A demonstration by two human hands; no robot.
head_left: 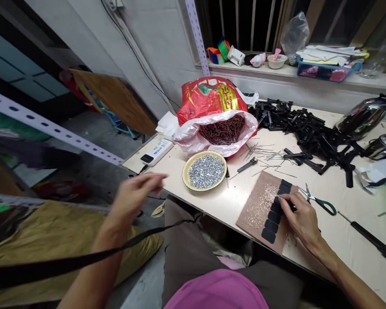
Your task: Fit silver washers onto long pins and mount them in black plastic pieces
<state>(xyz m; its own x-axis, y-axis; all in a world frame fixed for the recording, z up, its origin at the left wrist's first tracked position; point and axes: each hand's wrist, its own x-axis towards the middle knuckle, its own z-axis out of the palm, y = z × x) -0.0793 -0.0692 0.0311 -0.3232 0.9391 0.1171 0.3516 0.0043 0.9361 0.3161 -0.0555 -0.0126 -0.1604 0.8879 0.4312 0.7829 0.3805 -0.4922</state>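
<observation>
My right hand [300, 216] is closed in a pinch on a thin metal pin [275, 194]. It rests over a brown board [251, 219] that carries a row of black rounded patches [272, 225] and many pale specks. My left hand [138, 191] is in the air left of the table edge, blurred, its fingers drawn together; what they hold, if anything, cannot be made out. Between the hands stands a yellow bowl [185, 182] of small silver metal pieces [206, 171]. Thin metal rods [260, 151] and a black-handled part [247, 165] lie behind the board.
A red bag [209, 96] of brown screw-like pieces [223, 130] stands behind the bowl. Black plastic parts [309, 128] are heaped at the back right. Scissors [324, 205] and a black-handled tool [369, 236] lie right of the board. A white power bank-like device [157, 151] sits at the left corner.
</observation>
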